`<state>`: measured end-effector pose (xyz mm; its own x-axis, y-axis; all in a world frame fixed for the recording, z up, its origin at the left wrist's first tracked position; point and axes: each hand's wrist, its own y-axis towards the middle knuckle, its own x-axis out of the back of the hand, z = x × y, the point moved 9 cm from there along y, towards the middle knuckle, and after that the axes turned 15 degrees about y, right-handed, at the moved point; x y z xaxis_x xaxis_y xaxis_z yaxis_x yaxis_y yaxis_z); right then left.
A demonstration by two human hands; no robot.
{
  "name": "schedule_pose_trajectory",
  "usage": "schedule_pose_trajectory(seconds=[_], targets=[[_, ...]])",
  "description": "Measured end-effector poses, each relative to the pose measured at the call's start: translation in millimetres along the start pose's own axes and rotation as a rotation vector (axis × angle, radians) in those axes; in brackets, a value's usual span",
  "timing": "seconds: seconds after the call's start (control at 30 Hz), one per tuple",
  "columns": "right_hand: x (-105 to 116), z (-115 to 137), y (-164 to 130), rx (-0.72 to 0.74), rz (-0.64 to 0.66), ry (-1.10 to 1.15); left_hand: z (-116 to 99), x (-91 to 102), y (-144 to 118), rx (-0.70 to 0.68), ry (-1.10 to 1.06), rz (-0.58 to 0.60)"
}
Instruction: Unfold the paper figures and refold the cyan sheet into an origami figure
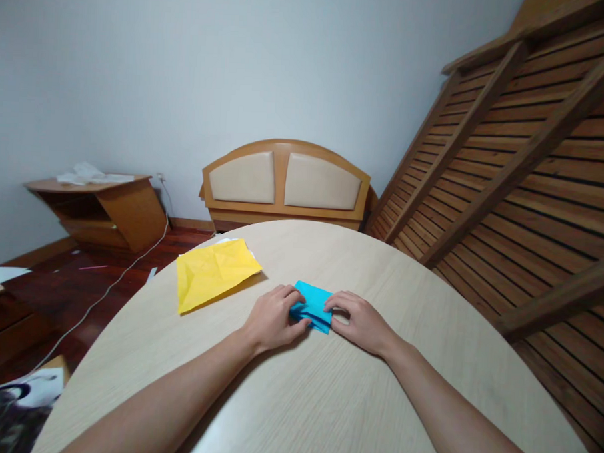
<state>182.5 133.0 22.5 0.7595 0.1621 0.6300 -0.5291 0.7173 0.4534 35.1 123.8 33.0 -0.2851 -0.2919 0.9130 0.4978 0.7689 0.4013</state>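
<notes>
Item under inspection: a folded piece of blue paper, lying flat on the round, pale wood-grain bench, a little beyond its middle and directly ahead of the person. It shows several overlapping layers and sharp creased edges.

Handling assessment: judged very light and thin, easily bent, and liable to slide on the smooth bench surface unless pressed down. The layered folds give it some stiffness along the creases, while any loose flaps would likely spring open if released. It is not fragile in the breaking sense, but a careless pinch would leave an unwanted crease or a tear at an edge. The soundest places to take hold appear to be the left and right ends, with fingertips pressing down onto the bench rather than lifting.

Grip state: the left hand rests on the left end of the paper, fingers curled over its edge and thumb pinching from the near side. The right hand touches the right end, fingertips bent down against it; whether it pinches or merely presses cannot be told.

Surroundings: a creased yellow sheet lies on the bench to the far left, apart from the blue paper. Beyond the bench stand a padded headboard, a low wooden cabinet at far left, and a slatted wooden frame leaning at right.
</notes>
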Motion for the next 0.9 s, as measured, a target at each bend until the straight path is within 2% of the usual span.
schedule_pose_trajectory(seconds=[0.27,0.57,0.67,0.9], targets=[[6.2,-2.3,-0.5,0.018,-0.033,-0.011,-0.2,-6.2,-1.5,0.006,0.008,0.036],[1.6,14.8,3.1,0.097,-0.007,-0.103,-1.2,-8.1,-0.1,0.024,0.002,0.058],[-0.1,10.7,2.9,0.091,0.011,-0.115,-5.5,-6.1,0.1,-0.004,-0.005,0.048],[11.5,-5.7,1.4,0.025,-0.061,-0.025,-7.5,-2.9,-0.2,-0.011,-0.009,0.066]])
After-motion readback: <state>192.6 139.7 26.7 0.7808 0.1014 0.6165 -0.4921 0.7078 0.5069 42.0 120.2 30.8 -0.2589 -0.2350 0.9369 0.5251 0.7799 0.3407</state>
